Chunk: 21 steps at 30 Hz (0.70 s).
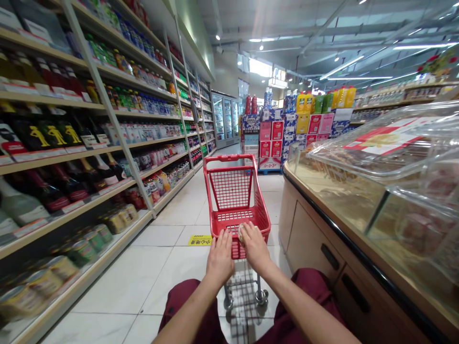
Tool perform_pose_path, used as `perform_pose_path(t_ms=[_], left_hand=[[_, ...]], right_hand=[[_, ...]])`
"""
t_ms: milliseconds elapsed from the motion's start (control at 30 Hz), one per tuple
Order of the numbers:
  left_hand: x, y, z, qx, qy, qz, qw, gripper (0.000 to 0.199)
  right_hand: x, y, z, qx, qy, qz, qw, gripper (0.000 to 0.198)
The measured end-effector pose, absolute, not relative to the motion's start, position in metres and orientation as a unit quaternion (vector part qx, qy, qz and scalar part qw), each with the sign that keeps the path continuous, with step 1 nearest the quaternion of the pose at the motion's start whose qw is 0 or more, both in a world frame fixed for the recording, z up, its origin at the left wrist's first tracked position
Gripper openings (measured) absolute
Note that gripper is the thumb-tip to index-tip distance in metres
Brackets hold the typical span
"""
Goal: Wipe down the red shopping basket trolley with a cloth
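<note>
A red plastic shopping cart (pixel 257 217) with slotted, grid-like walls stands on glossy white floor tiles (pixel 154 282) between the person's knees, its long axis running away down the aisle, its raised frame at the far end. Fingers outstretched, the left hand (pixel 221 255) lies over the near rim, its grip impossible to tell; the right hand (pixel 254 244) curls around a small pale crumpled wad (pixel 241 231), mostly hidden and hard to identify.

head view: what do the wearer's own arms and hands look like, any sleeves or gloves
The left grip and right grip are ungloved human hands. The forearms are bare as far as they show, tapering to wrists without watch or bracelet.
</note>
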<state>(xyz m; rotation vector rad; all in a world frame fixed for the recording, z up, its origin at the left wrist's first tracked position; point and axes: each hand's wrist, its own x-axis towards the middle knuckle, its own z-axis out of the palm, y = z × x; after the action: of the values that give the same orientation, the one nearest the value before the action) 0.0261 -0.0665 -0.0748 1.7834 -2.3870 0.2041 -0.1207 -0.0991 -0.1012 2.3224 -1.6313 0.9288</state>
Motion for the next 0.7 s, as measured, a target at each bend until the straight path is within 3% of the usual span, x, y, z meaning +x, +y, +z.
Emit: perform_pose_path(t_ms=[167,367,567,700], left_hand=[[0.027,-0.068,-0.079,0.593,-0.797,0.086,0.078,0.068],[0.024,-0.068,-0.080,0.589,-0.799,0.079,0.093,0.068],[0.027,-0.068,-0.091,0.589,-0.788,0.116,0.137,0.067],[0.024,-0.066,-0.097,0.618,-0.759,0.131,0.158,0.071]], right_hand=[[-0.154,-0.099,-0.096,0.736,-0.592,0.316,0.090,0.042],[-0.114,-0.094,-0.100,0.792,-0.520,0.309,0.087,0.044],[-0.164,-0.103,-0.107,0.748,-0.558,0.340,0.117,0.043],[-0.136,-0.099,-0.116,0.760,-0.524,0.366,0.121,0.043]])
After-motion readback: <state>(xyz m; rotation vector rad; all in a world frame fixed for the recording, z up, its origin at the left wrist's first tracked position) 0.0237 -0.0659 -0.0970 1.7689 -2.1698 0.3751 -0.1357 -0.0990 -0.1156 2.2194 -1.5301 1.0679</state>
